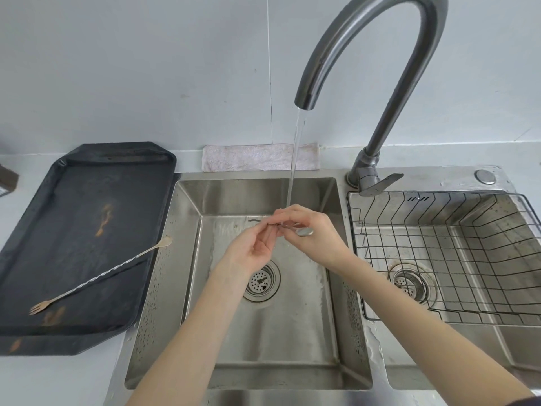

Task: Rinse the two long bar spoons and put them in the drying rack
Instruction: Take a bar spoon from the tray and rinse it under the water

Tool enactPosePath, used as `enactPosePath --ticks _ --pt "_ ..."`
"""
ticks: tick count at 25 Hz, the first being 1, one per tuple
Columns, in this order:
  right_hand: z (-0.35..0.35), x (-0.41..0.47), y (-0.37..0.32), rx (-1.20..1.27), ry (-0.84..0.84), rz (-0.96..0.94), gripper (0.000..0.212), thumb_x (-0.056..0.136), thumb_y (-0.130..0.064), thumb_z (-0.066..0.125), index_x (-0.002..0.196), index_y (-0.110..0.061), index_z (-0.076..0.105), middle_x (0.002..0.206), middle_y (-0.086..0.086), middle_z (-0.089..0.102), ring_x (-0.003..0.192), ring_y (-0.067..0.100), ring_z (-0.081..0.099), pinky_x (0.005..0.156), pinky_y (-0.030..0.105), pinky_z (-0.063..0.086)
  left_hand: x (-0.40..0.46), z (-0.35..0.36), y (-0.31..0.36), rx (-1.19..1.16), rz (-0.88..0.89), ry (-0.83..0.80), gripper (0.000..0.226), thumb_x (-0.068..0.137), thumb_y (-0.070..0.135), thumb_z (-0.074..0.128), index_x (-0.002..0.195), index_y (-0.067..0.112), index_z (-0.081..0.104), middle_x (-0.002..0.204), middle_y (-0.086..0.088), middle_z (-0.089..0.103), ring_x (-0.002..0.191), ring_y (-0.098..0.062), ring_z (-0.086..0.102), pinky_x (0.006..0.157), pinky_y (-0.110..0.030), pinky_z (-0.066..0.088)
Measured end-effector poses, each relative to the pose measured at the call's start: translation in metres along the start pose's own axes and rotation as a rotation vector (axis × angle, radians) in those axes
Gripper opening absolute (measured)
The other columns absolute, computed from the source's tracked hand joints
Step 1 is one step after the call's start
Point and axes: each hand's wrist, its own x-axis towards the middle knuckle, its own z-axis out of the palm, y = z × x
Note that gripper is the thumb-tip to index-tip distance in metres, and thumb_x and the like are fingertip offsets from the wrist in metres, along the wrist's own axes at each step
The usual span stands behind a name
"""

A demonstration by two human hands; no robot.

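Note:
Over the left sink basin [263, 332], both hands hold a silver bar spoon [304, 231] under the running stream from the faucet [345, 54]. My right hand [310, 232] grips it near the bowl, which sticks out between the fingers. My left hand [254, 247] pinches the twisted stem from the left; most of the stem is hidden by fingers. A second, gold bar spoon [99, 276] with a fork end lies diagonally on the black tray [58, 200], its bowl reaching over the tray's right edge. The wire drying rack [439, 253] sits in the right basin and holds nothing.
A pale cloth [257, 158] lies folded behind the left basin. The faucet lever [380, 183] points toward the rack. The black tray carries brownish stains. Drain strainers sit in both basins. A dark object pokes in at the far left edge.

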Motion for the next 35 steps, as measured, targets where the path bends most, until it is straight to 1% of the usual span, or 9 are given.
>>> enactPosePath --ticks 6,10,13,17,21,23,27,30,35 --pt "0.002 0.004 0.002 -0.001 0.110 0.049 0.014 0.086 -0.006 0.061 0.092 -0.002 0.074 0.094 -0.002 0.070 0.077 -0.011 0.061 0.073 0.001 0.046 0.000 -0.001 -0.002 0.250 0.007 -0.034 0.019 0.091 0.008 0.048 0.077 0.004 0.060 0.053 -0.005 0.072 0.050 -0.010 0.070 0.074 -0.023 0.055" --pt "-0.003 0.015 0.000 0.032 0.239 0.130 0.016 0.088 -0.011 0.059 0.092 -0.002 0.071 0.093 0.011 0.073 0.076 0.014 0.067 0.080 0.025 0.053 -0.001 -0.002 -0.001 0.702 0.007 0.005 0.018 0.090 0.021 0.054 0.080 0.009 0.061 0.054 0.003 0.071 0.050 -0.007 0.068 0.055 -0.019 0.057" --pt "-0.003 0.022 0.006 -0.010 0.242 0.198 0.020 0.091 -0.016 0.054 0.101 -0.009 0.070 0.080 0.002 0.067 0.062 0.002 0.061 0.076 0.016 0.050 -0.003 0.003 0.002 0.977 0.229 0.020 0.012 0.090 0.017 0.052 0.085 0.017 0.062 0.070 0.003 0.066 0.063 -0.008 0.063 0.061 -0.019 0.050" --pt "0.002 0.021 0.011 -0.030 0.179 0.290 0.023 0.093 -0.019 0.051 0.099 -0.011 0.071 0.067 0.000 0.061 0.054 0.001 0.053 0.058 0.010 0.041 -0.008 0.019 0.007 1.045 0.559 -0.004 0.020 0.090 0.012 0.050 0.104 0.014 0.064 0.098 0.001 0.064 0.093 -0.010 0.057 0.081 -0.022 0.044" --pt "0.002 0.014 0.012 0.038 0.160 0.350 0.037 0.095 -0.024 0.047 0.061 -0.023 0.061 0.055 -0.013 0.054 0.048 -0.003 0.054 0.051 0.004 0.040 -0.007 0.028 0.005 1.114 0.603 -0.020 0.029 0.090 0.017 0.053 0.117 0.015 0.059 0.099 0.009 0.060 0.101 -0.005 0.052 0.090 -0.021 0.038" --pt "0.003 0.012 0.012 0.048 0.141 0.370 0.035 0.095 -0.025 0.046 0.067 -0.021 0.065 0.057 -0.013 0.056 0.046 -0.006 0.054 0.052 0.004 0.040 -0.005 0.030 0.002 1.097 0.583 -0.046 0.027 0.089 0.020 0.053 0.115 0.018 0.061 0.103 0.008 0.062 0.106 -0.009 0.055 0.092 -0.022 0.040" --pt "0.009 0.007 0.015 0.032 0.095 0.390 0.036 0.094 -0.027 0.046 0.083 -0.002 0.069 0.064 0.004 0.061 0.057 0.017 0.049 0.066 0.028 0.046 -0.002 0.040 0.003 1.014 0.585 -0.076 0.021 0.088 0.023 0.055 0.106 0.017 0.064 0.096 0.004 0.065 0.091 -0.008 0.061 0.070 -0.008 0.049" --pt "0.011 0.006 0.016 0.009 0.089 0.366 0.036 0.092 -0.029 0.049 0.084 -0.002 0.070 0.064 0.010 0.063 0.055 0.012 0.048 0.058 0.021 0.038 -0.001 0.048 0.006 0.951 0.608 -0.089 0.015 0.090 0.020 0.053 0.096 0.015 0.065 0.078 0.007 0.065 0.068 0.008 0.063 0.063 -0.009 0.049" --pt "0.006 0.007 0.016 0.008 0.180 0.379 0.027 0.088 -0.027 0.058 0.064 -0.018 0.066 0.044 -0.015 0.054 0.038 -0.004 0.048 0.049 0.007 0.038 0.001 0.056 0.011 0.924 0.644 -0.090 0.014 0.089 0.025 0.055 0.083 0.017 0.065 0.072 0.008 0.064 0.054 0.012 0.059 0.051 -0.002 0.044"
